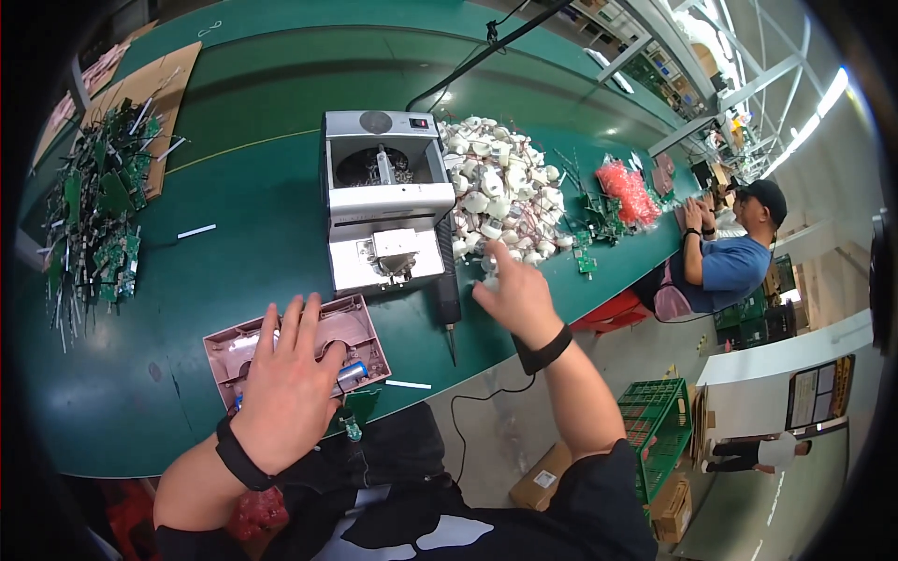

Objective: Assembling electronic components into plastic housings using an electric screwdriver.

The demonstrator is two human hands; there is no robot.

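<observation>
My left hand (292,393) lies over an open pink plastic housing (360,323), its fingers stretched out and spread across the tray-like shell. A blue cylindrical battery (352,374) shows inside, beside my thumb. A small green circuit board (352,425) hangs at the table edge below the housing. My right hand (519,301) is at the near edge of a heap of white round parts with thin wires (505,178). Its thumb and index finger are apart, with a whitish part near them; no grip shows. Between my hands, a black electric screwdriver (447,297) points its bit toward me.
A grey screw feeder (388,201) stands mid-table. Piled circuit boards (98,206) lie left, partly on cardboard. Right are more boards (586,254), a red plastic bag (627,194) and a seated co-worker (734,248). A green crate (652,421) and cardboard boxes (543,477) stand on the floor.
</observation>
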